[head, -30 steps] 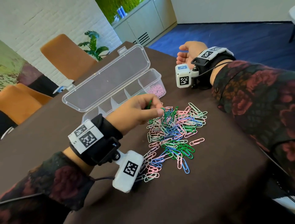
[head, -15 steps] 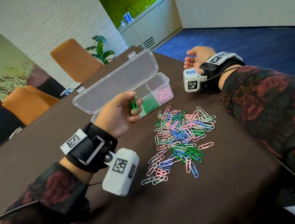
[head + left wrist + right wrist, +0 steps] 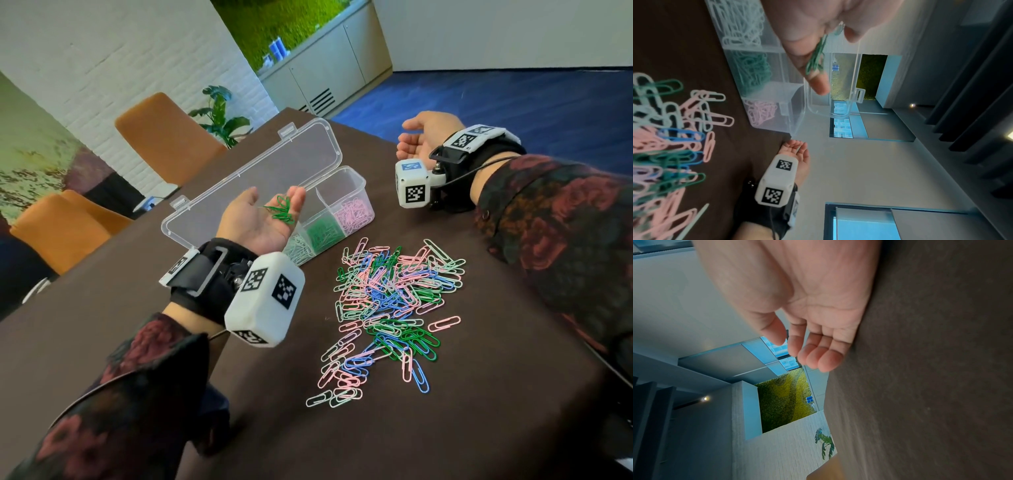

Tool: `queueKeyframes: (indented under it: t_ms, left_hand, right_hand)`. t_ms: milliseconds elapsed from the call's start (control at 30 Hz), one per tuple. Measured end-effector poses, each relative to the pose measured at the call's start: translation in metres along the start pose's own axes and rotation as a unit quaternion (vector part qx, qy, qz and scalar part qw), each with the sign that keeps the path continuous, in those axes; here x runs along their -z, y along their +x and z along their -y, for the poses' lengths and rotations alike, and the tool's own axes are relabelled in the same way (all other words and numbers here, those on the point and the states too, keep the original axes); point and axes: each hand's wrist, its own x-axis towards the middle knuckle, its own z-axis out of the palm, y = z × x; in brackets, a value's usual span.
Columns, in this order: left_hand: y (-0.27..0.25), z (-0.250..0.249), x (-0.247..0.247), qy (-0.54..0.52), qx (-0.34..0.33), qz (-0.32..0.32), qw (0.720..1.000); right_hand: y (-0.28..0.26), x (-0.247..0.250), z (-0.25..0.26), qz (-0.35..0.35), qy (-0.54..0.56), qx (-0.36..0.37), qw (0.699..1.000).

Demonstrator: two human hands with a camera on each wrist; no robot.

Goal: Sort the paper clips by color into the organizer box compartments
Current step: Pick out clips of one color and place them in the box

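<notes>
The clear, glossy plastic organizer box [image 3: 346, 185] is catching light on its smooth walls. The matt dark brown cloth-covered counter [image 3: 445, 428] is looking faintly rough, while the smooth, colour-coated paper clips [image 3: 394, 301] are shining softly.

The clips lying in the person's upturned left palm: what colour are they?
Dark green clips, lying loose on the open left hand; clearest in the head view.

The left hand [image 3: 260, 222] hides the box's [image 3: 356, 178] compartments at nine o'clock. In the left wrist view the pile [image 3: 663, 146] is blurred and cut off at nine o'clock. The right palm [image 3: 807, 280] is cut off at twelve.
</notes>
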Motion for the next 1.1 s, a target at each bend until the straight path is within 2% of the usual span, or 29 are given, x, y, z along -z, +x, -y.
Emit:
queueKeyframes:
  t_ms: [67, 433, 600, 667, 700, 733, 767, 833, 867, 900, 1000, 1100]
  left_hand:
    - [0.005, -0.002, -0.004, -0.013, -0.008, 0.005, 1.000]
    - [0.008, -0.002, -0.009, 0.061, -0.027, -0.024, 0.998]
    - [-0.008, 0.004, -0.017, 0.132, -0.113, 0.011, 0.985]
    - [-0.017, 0.011, -0.020, 0.254, -0.155, 0.040, 0.954]
    - [-0.022, 0.015, -0.020, 0.352, -0.170, 0.071, 0.918]
    - [-0.025, 0.019, -0.019, 0.479, -0.173, 0.107, 0.854]
    - [-0.026, 0.023, -0.017, 0.618, -0.165, 0.138, 0.756]
    - [-0.021, 0.031, -0.010, 0.828, -0.151, 0.160, 0.515]
    - [-0.017, 0.033, -0.006, 0.880, -0.154, 0.147, 0.425]
    - [-0.015, 0.035, -0.003, 0.901, -0.153, 0.137, 0.383]
    - [-0.010, 0.040, 0.003, 0.907, -0.136, 0.156, 0.368]
    - [-0.007, 0.045, 0.004, 0.915, -0.164, 0.169, 0.327]
  right_hand:
    - [-0.001, 0.000, 0.001, 0.000, 0.000, 0.001, 1.000]
    - [-0.004, 0.000, 0.002, -0.006, 0.009, 0.009, 1.000]
    - [-0.005, 0.000, 0.001, 0.000, 0.012, 0.009, 1.000]
    - [-0.005, 0.000, 0.002, -0.001, 0.011, 0.011, 1.000]
    - [-0.005, 0.000, 0.002, 0.000, 0.011, 0.010, 1.000]
    - [-0.005, 0.000, 0.001, 0.000, 0.011, 0.010, 1.000]
    - [-0.005, 0.000, 0.001, 0.000, 0.011, 0.009, 1.000]
    - [-0.005, 0.000, 0.001, 0.002, 0.010, 0.010, 1.000]
    - [-0.005, 0.000, 0.001, 0.003, 0.009, 0.011, 1.000]
    - [-0.005, 0.000, 0.001, 0.004, 0.008, 0.011, 1.000]
    - [-0.004, 0.000, 0.001, 0.004, 0.008, 0.012, 1.000]
    - [-0.003, 0.000, 0.001, 0.004, 0.001, 0.014, 1.000]
